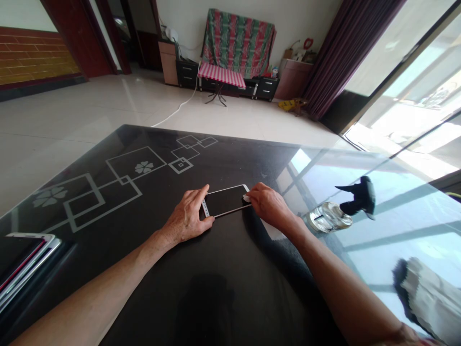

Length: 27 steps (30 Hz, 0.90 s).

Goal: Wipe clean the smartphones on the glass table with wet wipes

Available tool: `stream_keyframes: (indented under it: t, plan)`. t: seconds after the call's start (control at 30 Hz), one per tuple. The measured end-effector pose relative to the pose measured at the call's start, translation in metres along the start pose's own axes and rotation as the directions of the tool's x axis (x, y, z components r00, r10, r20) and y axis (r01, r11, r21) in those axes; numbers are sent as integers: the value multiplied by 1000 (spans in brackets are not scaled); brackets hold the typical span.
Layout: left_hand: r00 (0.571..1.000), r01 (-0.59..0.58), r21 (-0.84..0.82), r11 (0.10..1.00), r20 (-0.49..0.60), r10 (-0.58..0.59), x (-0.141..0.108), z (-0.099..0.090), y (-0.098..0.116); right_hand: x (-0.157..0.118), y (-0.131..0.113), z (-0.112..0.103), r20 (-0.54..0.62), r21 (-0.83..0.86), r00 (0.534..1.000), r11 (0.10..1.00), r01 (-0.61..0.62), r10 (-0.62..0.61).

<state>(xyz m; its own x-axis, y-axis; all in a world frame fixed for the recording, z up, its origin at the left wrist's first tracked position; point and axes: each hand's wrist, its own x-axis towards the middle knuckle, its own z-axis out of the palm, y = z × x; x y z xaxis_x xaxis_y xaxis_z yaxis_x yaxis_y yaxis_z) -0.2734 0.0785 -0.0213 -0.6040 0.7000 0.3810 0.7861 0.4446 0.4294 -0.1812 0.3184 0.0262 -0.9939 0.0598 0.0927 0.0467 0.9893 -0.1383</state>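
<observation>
Against the far wall (306, 19), a broad upright object is hidden by a red-and-green patterned cloth (237, 41). Just in front, a small folding table is covered by a pink-and-white striped tablecloth (222, 74). Both are flanked by a left drawer unit (187, 77) and a right drawer unit (266, 88), each finished in black. Farther right, a purple curtain (349, 57) is hung beside glass panels (418, 72), through which daylight is let in. The glossy tiled floor (90, 113) is crossed by a white cable (180, 106). At far left, brick-patterned tiling (36, 55) is bordered by a dark red door (72, 33).
</observation>
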Motion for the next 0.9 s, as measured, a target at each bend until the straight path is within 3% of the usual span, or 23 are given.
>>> stream_keyframes:
  t: [0.13, 0.23, 0.6, 0.9]
  plan:
    - [1000, 2, 1, 1000, 4, -2, 0, 0, 0, 9, 3, 16, -134, 18, 991, 1000, -10, 13]
    - [1000, 6, 1, 1000, 3, -6, 0, 0, 0, 13, 4, 20, -146, 8, 989, 1000, -17, 18]
    - [1000, 5, 5, 1000, -1, -5, -1, 1, 0, -2, 3, -12, 130, 8, 990, 999, 52, -53]
    - [1000, 4, -9, 1000, -16, -4, 0, 1, -1, 7, -11, 15, -92, -59, 991, 993, -101, 95]
